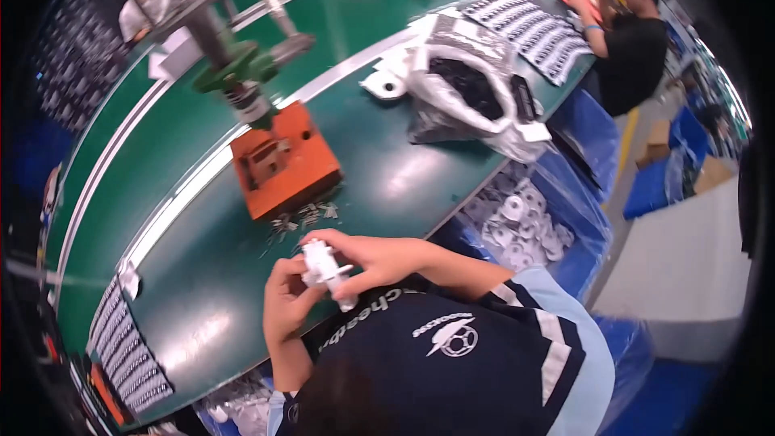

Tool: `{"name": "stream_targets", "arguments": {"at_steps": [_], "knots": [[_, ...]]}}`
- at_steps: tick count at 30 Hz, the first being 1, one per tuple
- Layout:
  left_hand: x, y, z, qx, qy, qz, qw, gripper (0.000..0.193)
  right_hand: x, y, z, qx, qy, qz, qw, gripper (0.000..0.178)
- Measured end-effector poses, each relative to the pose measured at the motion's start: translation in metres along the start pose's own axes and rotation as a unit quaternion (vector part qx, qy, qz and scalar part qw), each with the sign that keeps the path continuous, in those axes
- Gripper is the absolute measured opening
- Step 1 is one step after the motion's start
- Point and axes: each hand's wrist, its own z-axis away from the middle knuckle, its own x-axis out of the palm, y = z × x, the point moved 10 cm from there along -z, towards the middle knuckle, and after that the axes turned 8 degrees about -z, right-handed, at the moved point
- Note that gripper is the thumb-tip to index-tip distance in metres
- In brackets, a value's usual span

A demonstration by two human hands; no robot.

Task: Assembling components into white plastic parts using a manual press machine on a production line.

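Observation:
A white plastic part [323, 266] with short stubs is held between my two hands, over the near edge of the green table. My left hand [284, 295] closes on its left side. From the right, my right hand [375, 260] grips the same part with thumb and fingers. Just beyond my hands, several small metal pins [305, 218] lie scattered against the front of an orange block fixture [303, 165]. Above the fixture stands a green hand press [242, 73]. The fingers cover some of the white part, so its full shape is hidden.
An open plastic bag of dark pieces [460, 93] stands on the table [387, 169]. To the right, a blue lined bin [593, 230] holds several white parts. Trays of small parts [133, 355] lie at the far left and back right. A co-worker [638, 40] sits at back right.

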Motion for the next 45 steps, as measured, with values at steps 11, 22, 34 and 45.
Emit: {"name": "stream_targets", "arguments": {"at_steps": [11, 22, 34, 45], "knots": [[0.015, 0.01, -0.028, 0.052, 0.14, -0.076, 0.986, 0.039, -0.033, -0.065, 0.012, -0.211, 0.25, 0.289, 0.9, 0.08], [-0.034, 0.063, -0.096, 0.178, 0.077, -0.704, 0.683, 0.014, -0.3, -0.103, 0.19, 0.066, 0.56, 0.59, 0.578, 0.023], [-0.032, 0.054, -0.104, 0.285, 0.125, -0.696, 0.647, 0.011, -0.295, -0.088, 0.173, 0.16, 0.523, 0.635, 0.545, 0.02], [-0.054, 0.039, -0.11, 0.254, 0.097, -0.733, 0.623, 0.008, -0.289, -0.082, 0.188, 0.036, 0.498, 0.52, 0.693, 0.02]]}}
